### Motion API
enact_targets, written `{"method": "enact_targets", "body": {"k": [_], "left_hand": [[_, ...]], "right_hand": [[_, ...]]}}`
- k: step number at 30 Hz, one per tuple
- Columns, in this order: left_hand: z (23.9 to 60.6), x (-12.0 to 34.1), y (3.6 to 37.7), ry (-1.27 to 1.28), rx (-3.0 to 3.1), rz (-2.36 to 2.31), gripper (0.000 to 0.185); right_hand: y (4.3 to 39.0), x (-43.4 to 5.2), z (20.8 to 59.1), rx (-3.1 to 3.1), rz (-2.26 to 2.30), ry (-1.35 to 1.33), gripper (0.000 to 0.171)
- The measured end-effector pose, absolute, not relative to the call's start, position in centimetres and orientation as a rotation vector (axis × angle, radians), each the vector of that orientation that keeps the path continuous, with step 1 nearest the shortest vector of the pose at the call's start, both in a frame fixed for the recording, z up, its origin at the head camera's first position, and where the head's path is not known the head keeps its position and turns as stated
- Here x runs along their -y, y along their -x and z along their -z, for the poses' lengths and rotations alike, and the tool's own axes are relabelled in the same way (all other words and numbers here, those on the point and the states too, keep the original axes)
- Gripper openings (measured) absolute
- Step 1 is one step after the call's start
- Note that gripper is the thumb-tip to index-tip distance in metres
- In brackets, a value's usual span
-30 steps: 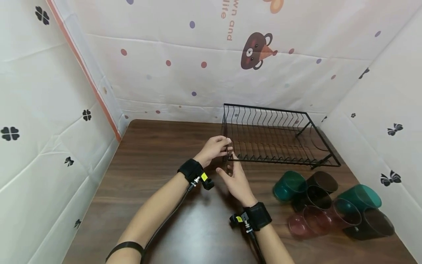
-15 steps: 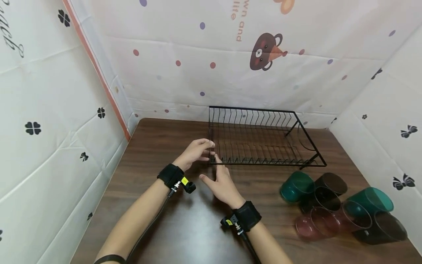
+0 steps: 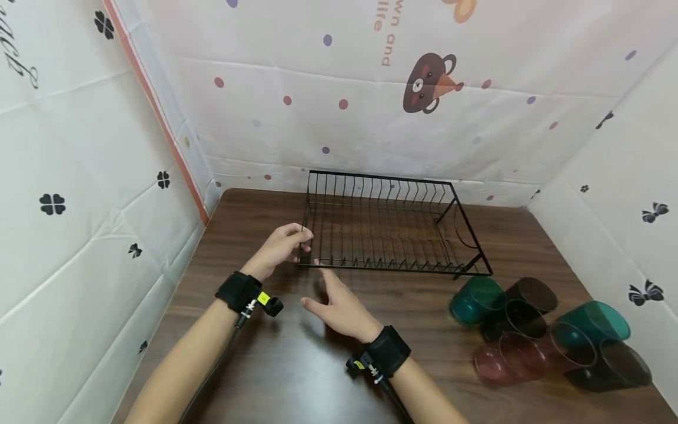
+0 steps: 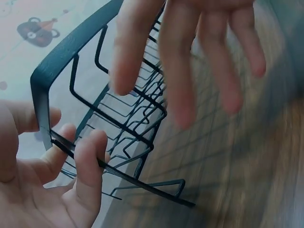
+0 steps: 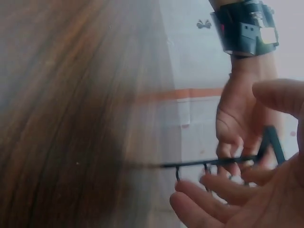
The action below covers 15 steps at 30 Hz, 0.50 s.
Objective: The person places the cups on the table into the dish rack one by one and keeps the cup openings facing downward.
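Observation:
A black wire dish rack (image 3: 394,270) stands on the brown table before the back curtain. My left hand (image 3: 279,247) is at its left end; in the left wrist view the fingers of that left hand (image 4: 52,175) curl round the end frame. Lower and to the right, my right hand (image 3: 344,309) has its fingers extended, with the fingertips right at the front bar near the left corner and the thumb held apart. The right wrist view shows the right hand (image 5: 237,194) with fingers reaching along the bar, palm up.
Several see-through cups stand at the right: a teal cup (image 3: 474,301) close to the rack's right front corner, a pink cup (image 3: 503,362), another teal cup (image 3: 601,321) and a dark cup (image 3: 609,368). White printed curtains (image 3: 265,135) enclose the wooden tabletop (image 3: 286,353).
The rack has slid left across the table, its right end now farther from the right curtain. Both hands have moved left with it. The cups stay put; the head view has shifted slightly.

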State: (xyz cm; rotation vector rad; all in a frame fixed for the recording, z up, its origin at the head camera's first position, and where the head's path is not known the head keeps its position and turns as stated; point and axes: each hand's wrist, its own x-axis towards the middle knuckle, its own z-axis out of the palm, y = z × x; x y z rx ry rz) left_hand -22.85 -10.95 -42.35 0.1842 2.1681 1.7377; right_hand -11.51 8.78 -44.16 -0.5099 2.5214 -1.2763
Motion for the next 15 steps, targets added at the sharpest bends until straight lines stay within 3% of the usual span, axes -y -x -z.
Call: {"method": "enact_targets", "body": {"k": [15], "left_hand": [[42.3, 17.4, 22.1, -0.059, -2.36, -1.736, 0.047]], "right_hand": [[10.9, -9.9, 44.4, -2.551, 1.37, 0.362, 0.076]]}}
